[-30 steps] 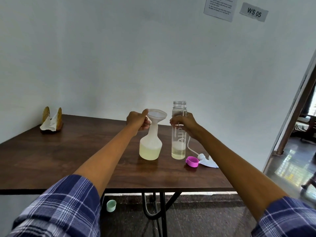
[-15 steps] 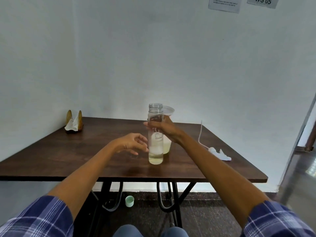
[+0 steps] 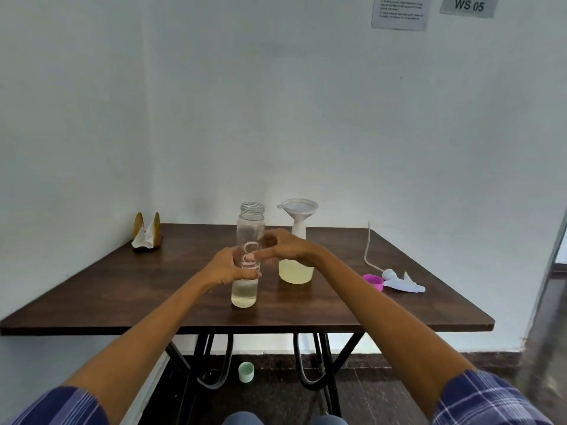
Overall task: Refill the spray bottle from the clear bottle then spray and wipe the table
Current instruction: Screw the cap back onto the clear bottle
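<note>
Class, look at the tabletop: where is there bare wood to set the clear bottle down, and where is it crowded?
Bare wood lies left of the clear bottle, between it and the napkin holder, and along the table front edge. It is crowded at the centre, where both hands meet beside the spray bottle with its funnel, and right, around the pink cap and spray head.

- Single head view; worn at head height, looks forward and down over the table (image 3: pixel 122 296) toward a wall corner
- Both forearms enter from bottom edge; knees visible below
- Wide-angle; table near, within arm's reach
</note>
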The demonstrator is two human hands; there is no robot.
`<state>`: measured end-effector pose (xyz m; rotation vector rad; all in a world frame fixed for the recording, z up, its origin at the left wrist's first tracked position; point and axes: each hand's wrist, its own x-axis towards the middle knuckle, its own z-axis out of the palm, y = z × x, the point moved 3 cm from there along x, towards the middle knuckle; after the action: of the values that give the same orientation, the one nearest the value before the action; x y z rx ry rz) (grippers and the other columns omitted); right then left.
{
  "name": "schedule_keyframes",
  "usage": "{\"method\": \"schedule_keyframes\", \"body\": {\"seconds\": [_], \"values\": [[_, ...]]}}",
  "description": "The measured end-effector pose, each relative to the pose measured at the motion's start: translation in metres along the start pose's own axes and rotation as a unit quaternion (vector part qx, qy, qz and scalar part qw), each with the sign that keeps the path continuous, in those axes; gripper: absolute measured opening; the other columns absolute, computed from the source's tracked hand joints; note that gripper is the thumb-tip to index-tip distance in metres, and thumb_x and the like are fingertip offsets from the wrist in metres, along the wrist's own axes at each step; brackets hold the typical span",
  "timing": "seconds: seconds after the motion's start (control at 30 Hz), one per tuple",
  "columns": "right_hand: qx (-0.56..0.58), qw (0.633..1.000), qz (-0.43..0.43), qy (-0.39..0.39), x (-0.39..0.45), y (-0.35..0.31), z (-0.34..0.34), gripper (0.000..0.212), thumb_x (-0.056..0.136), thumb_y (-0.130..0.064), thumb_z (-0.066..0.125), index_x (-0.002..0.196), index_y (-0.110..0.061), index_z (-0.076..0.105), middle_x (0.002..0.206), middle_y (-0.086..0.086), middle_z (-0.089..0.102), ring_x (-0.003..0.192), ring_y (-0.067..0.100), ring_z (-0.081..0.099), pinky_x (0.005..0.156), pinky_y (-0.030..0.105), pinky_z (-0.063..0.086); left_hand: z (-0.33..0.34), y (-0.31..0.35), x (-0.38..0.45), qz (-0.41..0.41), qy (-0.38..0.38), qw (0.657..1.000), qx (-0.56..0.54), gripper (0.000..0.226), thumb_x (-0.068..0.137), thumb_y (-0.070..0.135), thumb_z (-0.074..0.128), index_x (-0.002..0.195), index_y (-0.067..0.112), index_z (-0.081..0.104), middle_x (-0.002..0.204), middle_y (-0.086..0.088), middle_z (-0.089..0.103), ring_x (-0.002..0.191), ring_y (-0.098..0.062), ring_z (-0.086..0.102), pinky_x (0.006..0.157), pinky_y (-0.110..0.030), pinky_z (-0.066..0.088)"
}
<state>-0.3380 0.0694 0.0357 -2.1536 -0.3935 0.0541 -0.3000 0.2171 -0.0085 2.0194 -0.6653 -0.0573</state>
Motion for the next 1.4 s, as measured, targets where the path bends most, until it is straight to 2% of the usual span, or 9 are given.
{"method": "schedule_keyframes", "body": {"seconds": [0.17, 0.23, 0.37, 0.5, 0.73, 0.93, 1.0, 1.2, 1.4], "values": [[-0.170, 0.980, 0.097, 0.016, -0.036, 0.049, -0.044, 0.020, 0.081, -0.007, 0.068, 0.100, 0.000, 0.070, 0.081, 0.003, 0.070, 0.077, 0.015, 0.064, 0.073, 0.023, 0.053, -0.003, -0.012, 0.010, -0.039, 0.062, 0.997, -0.021, 0.039, 0.067, 0.013, 0.082, 0.101, 0.013, 0.064, 0.095, -0.004, 0.070, 0.091, -0.020, 0.067, 0.089, -0.037, 0.054], [-0.308, 0.940, 0.134, 0.063, -0.051, 0.072, -0.069, 0.022, 0.080, -0.006, 0.062, 0.100, -0.003, 0.069, 0.096, 0.009, 0.071, 0.090, 0.022, 0.065, 0.083, 0.032, 0.054, -0.005, -0.015, 0.014, -0.064, 0.060, 0.996, -0.021, 0.045, 0.066, 0.016, 0.083, 0.106, 0.012, 0.063, 0.102, -0.006, 0.069, 0.098, -0.022, 0.066, 0.091, -0.037, 0.053], [-0.528, 0.811, 0.248, 0.053, -0.082, 0.111, -0.100, 0.054, 0.086, -0.013, 0.054, 0.138, -0.023, 0.045, 0.139, 0.004, 0.049, 0.130, 0.027, 0.043, 0.103, 0.042, 0.041, -0.011, -0.014, 0.022, -0.107, 0.038, 0.993, -0.008, 0.053, 0.069, 0.019, 0.082, 0.115, 0.010, 0.058, 0.111, -0.008, 0.067, 0.102, -0.025, 0.064, 0.083, -0.044, 0.053], [-0.591, 0.755, 0.282, 0.033, -0.091, 0.139, -0.103, 0.059, 0.088, -0.014, 0.051, 0.143, -0.024, 0.032, 0.145, 0.011, 0.038, 0.135, 0.030, 0.031, 0.106, 0.048, 0.031, -0.013, -0.009, 0.026, -0.123, 0.034, 0.992, 0.026, 0.017, 0.079, 0.016, 0.074, 0.090, 0.016, 0.060, 0.107, -0.013, 0.067, 0.096, -0.028, 0.062, 0.072, -0.038, 0.053], [-0.639, 0.723, 0.262, -0.006, -0.084, 0.142, -0.101, 0.044, 0.090, -0.013, 0.055, 0.133, -0.021, 0.050, 0.139, 0.008, 0.045, 0.131, 0.027, 0.037, 0.105, 0.047, 0.031, -0.013, -0.007, 0.027, -0.131, 0.053, 0.990, 0.025, 0.021, 0.081, 0.013, 0.072, 0.083, 0.021, 0.052, 0.097, -0.007, 0.064, 0.096, -0.026, 0.061, 0.076, -0.041, 0.054], [-0.608, 0.769, 0.189, 0.053, -0.059, 0.090, -0.099, 0.043, 0.080, -0.024, 0.068, 0.122, -0.023, 0.057, 0.128, 0.006, 0.051, 0.120, 0.025, 0.049, 0.092, 0.038, 0.044, -0.018, -0.015, 0.031, -0.125, 0.046, 0.991, 0.014, 0.022, 0.079, 0.015, 0.074, 0.094, 0.015, 0.057, 0.105, -0.010, 0.067, 0.098, -0.025, 0.065, 0.075, -0.040, 0.056], [-0.584, 0.789, 0.119, 0.150, -0.052, 0.052, -0.099, 0.040, 0.079, -0.024, 0.068, 0.117, -0.018, 0.056, 0.122, 0.009, 0.050, 0.114, 0.027, 0.050, 0.086, 0.034, 0.044, -0.018, -0.014, 0.031, -0.127, 0.043, 0.991, 0.004, 0.027, 0.078, 0.016, 0.075, 0.098, 0.014, 0.056, 0.107, -0.010, 0.067, 0.098, -0.024, 0.065, 0.075, -0.040, 0.056], [-0.492, 0.755, -0.104, 0.420, -0.023, -0.039, -0.100, 0.039, 0.074, -0.007, 0.069, 0.110, 0.000, 0.054, 0.106, 0.021, 0.051, 0.094, 0.036, 0.052, 0.067, 0.035, 0.040, -0.022, -0.019, 0.041, -0.135, 0.066, 0.989, 0.008, 0.040, 0.073, 0.012, 0.077, 0.105, 0.012, 0.054, 0.109, -0.009, 0.065, 0.097, -0.023, 0.063, 0.063, -0.034, 0.056], [-0.241, 0.864, -0.227, 0.379, 0.041, -0.061, -0.064, 0.046, 0.069, -0.019, 0.079, 0.107, -0.005, 0.057, 0.101, 0.013, 0.055, 0.087, 0.020, 0.053, 0.071, 0.028, 0.044, -0.025, -0.022, 0.060, -0.136, 0.058, 0.988, 0.034, 0.041, 0.068, 0.011, 0.080, 0.101, 0.013, 0.057, 0.109, -0.009, 0.065, 0.099, -0.025, 0.063, 0.075, -0.042, 0.059]]}}
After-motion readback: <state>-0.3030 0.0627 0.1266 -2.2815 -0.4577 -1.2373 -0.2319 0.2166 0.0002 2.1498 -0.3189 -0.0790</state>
